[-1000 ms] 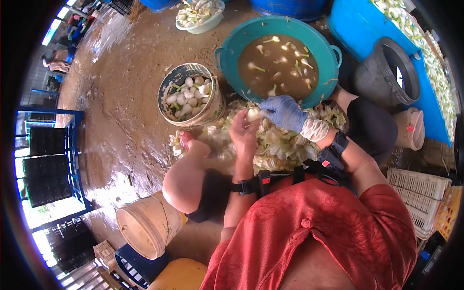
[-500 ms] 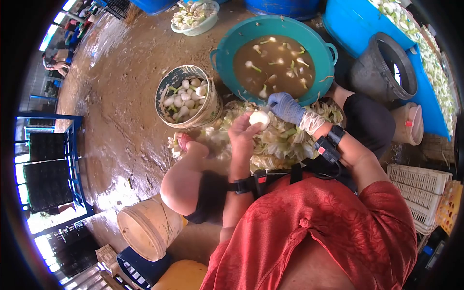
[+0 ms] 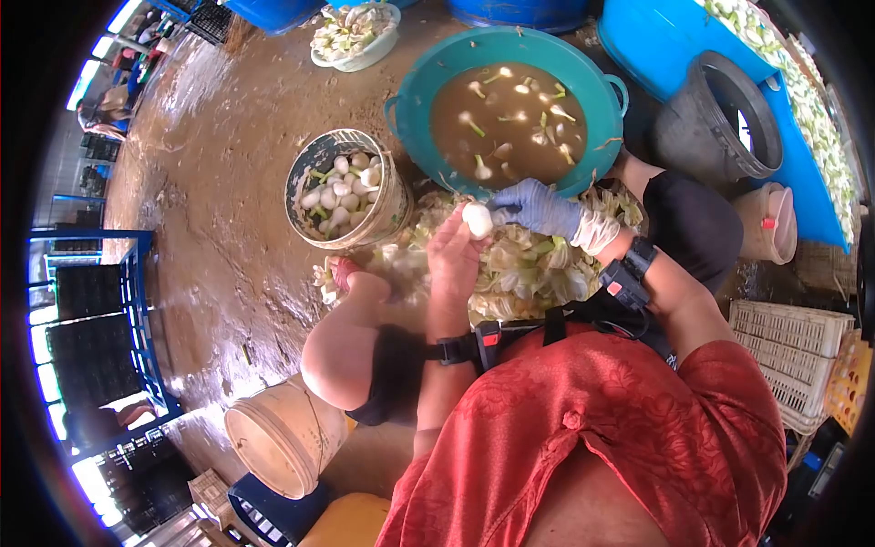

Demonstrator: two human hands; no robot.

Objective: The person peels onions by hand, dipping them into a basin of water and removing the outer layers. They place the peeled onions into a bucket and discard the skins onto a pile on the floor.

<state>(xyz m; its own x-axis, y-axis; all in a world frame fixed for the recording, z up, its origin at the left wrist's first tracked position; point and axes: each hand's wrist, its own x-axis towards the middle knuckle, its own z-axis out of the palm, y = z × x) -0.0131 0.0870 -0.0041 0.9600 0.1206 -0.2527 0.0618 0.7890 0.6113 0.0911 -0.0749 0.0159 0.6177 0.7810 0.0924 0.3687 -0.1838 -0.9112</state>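
Note:
My left hand (image 3: 453, 253) is bare and closed around a peeled-looking white garlic bulb (image 3: 477, 220), which it holds up over a heap of pale peelings (image 3: 538, 269). My right hand (image 3: 540, 208) wears a bluish glove. Its fingers are closed right beside the bulb, on something small and dark that I cannot make out. Just beyond my hands stands a green tub (image 3: 415, 146) of brown water, where several bulbs with green stalks float. To the left, a dirty bucket (image 3: 394, 205) holds many white bulbs (image 3: 340, 196).
A bowl of peelings (image 3: 360, 60) sits on the wet floor (image 3: 219, 182) beyond the bucket. At right are a black bucket (image 3: 684, 137), a blue sheet (image 3: 820, 182) with more peelings, and white crates (image 3: 784, 351). A lidded pail (image 3: 273, 442) lies beside my left knee.
The bulb has turned in my left hand and shifted slightly left. My right hand has rotated flatter, its fingers still beside the bulb. The whole view has moved a little.

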